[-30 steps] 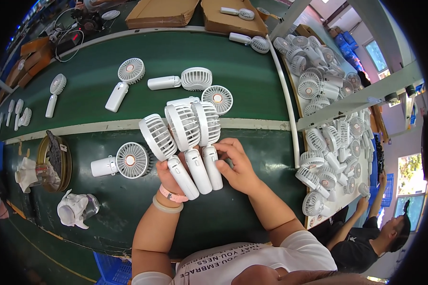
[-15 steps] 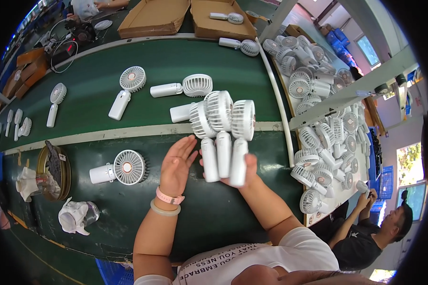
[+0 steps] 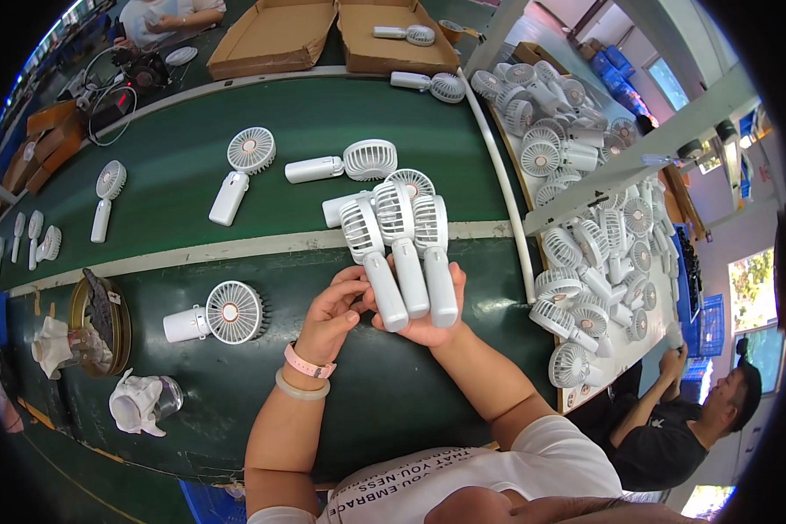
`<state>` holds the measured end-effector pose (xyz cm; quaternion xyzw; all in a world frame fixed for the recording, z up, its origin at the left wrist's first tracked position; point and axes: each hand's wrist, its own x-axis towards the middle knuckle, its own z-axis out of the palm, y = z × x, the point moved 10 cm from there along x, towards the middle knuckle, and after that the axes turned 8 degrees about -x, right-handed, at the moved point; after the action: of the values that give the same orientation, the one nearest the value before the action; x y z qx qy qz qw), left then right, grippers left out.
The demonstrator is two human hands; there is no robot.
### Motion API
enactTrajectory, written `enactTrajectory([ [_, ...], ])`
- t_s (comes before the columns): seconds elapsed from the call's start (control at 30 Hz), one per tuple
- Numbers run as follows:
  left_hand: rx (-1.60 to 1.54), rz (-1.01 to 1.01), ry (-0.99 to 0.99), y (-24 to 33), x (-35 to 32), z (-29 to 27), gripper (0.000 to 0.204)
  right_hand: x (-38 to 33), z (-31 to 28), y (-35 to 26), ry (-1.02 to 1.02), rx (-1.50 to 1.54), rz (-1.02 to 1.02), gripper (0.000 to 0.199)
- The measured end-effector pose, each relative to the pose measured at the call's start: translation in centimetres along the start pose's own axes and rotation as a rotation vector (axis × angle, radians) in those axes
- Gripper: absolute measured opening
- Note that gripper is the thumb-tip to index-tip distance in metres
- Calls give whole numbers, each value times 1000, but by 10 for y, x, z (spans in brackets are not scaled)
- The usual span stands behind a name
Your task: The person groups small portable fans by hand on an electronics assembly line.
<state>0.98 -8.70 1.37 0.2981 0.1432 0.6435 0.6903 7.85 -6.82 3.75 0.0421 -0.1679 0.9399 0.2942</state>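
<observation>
Three white handheld fans (image 3: 396, 278) are bunched side by side in my right hand (image 3: 452, 306), their round caged heads pointing away from me. My right palm and fingers are wrapped round the handles from beneath, mostly hidden by them. Close by the leftmost handle is my left hand (image 3: 332, 306), with loosely bent fingers and the thumb apart, holding nothing I can see. Just beyond the bunch, another white fan (image 3: 336, 208) lies on the green conveyor belt (image 3: 306, 113), partly hidden by the held ones. A single fan (image 3: 234, 312) rests on the green workbench (image 3: 262, 384) to my left.
More fans (image 3: 251, 150) lie spaced along the belt. To the right, a large heap of fans (image 3: 585, 236) covers a white table, beyond a white rail (image 3: 499, 166). A cloth-covered jar (image 3: 144, 403) and a round tin (image 3: 105, 323) stand left. A person (image 3: 672, 428) sits at right.
The fans on the belt have shifted slightly to the right. My left fingers have bent from stretched out to loosely curled, and the bunch of fans has tilted and moved slightly.
</observation>
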Motion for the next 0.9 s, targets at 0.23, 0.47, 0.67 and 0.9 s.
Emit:
enactTrajectory([
  [0.23, 151, 149, 63, 28, -7, -7, 37, -5, 9, 11, 51, -344, 43, 85],
  [0.47, 1735, 471, -234, 34, -23, 165, 60, -35, 29, 9, 73, -361, -47, 86],
  [0.67, 1784, 616, -602, -46, -108, 208, 57, -98, 94, -15, 14, -372, -137, 93],
  [0.9, 1703, 533, -81, -5, 22, 109, 59, -267, 148, -161, 351, -1130, -745, 90],
])
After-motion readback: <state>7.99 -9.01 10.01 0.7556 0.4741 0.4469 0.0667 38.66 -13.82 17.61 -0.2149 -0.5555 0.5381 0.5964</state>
